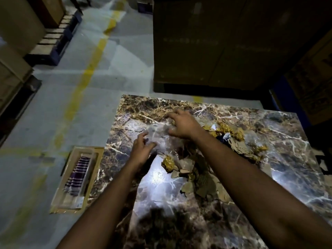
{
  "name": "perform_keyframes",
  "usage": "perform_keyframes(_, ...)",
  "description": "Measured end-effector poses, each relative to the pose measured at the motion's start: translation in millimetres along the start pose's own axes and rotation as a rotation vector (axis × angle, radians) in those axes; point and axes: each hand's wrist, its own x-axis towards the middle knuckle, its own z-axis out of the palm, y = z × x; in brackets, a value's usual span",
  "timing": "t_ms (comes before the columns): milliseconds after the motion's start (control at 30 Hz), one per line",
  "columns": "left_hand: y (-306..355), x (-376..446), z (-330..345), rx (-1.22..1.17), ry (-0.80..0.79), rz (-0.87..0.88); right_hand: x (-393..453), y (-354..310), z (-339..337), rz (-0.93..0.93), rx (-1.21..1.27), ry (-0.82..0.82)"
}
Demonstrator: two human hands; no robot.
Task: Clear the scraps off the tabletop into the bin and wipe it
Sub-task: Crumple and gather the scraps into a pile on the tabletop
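Note:
A brown marble-patterned tabletop [179, 221] carries a litter of scraps: crumpled yellow tape wads [168, 163], torn cardboard pieces [203, 187] and a clear plastic sheet [161, 135] near the far left. My left hand [142, 150] rests on the near edge of the plastic with its fingers curled onto it. My right hand [181, 124] is above the far side of the plastic, fingers spread and bent over it. Whether either hand has a firm hold on the sheet is unclear. No bin is in view.
A shallow cardboard box [75, 178] with a purple striped cloth [77, 175] lies on the floor by the table's left edge. A large dark carton [215, 42] stands behind the table. Pallets with boxes [53, 38] line the far left. More scraps [231, 133] lie at right.

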Motion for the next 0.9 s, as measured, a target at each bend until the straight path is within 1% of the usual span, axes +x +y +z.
perform_keyframes(67, -2, 5, 8, 0.034, -0.092, -0.017, 33, 5, 4, -0.013, -0.148, -0.194)
perform_keyframes(167, 3, 1, 20, -0.032, -0.069, -0.009, 58, 11, 14, -0.002, -0.194, -0.424)
perform_keyframes(233, -1, 0, 24, 0.039, -0.027, 0.033, 61, 15, 24, -0.014, -0.232, -0.482)
perform_keyframes(333, -6, -9, 31, 0.100, -0.022, 0.086, 63, 21, 42, -0.052, -0.241, -0.352)
perform_keyframes(400, -9, -20, 37, 0.168, -0.041, 0.154, 62, 24, 50, -0.078, -0.176, -0.279)
perform_keyframes(467, -11, -30, 46, 0.277, -0.045, 0.246, 59, 23, 50, -0.124, -0.083, -0.246)
perform_keyframes(533, -14, -40, 53, 0.290, 0.027, 0.294, 56, 22, 42, -0.193, -0.002, -0.193)
perform_keyframes(600, -15, -48, 57, 0.241, 0.144, 0.305, 51, 20, 25, -0.236, 0.053, -0.103)
perform_keyframes(667, -14, -56, 59, 0.184, 0.205, 0.297, 40, 20, 3, -0.259, 0.068, -0.003)
perform_keyframes(800, -5, -64, 61, 0.167, 0.135, 0.272, -5, 41, -37, -0.299, 0.059, 0.183)
perform_keyframes(900, 3, -59, 66, 0.155, 0.137, 0.258, -50, 69, -50, -0.300, 0.009, 0.395)
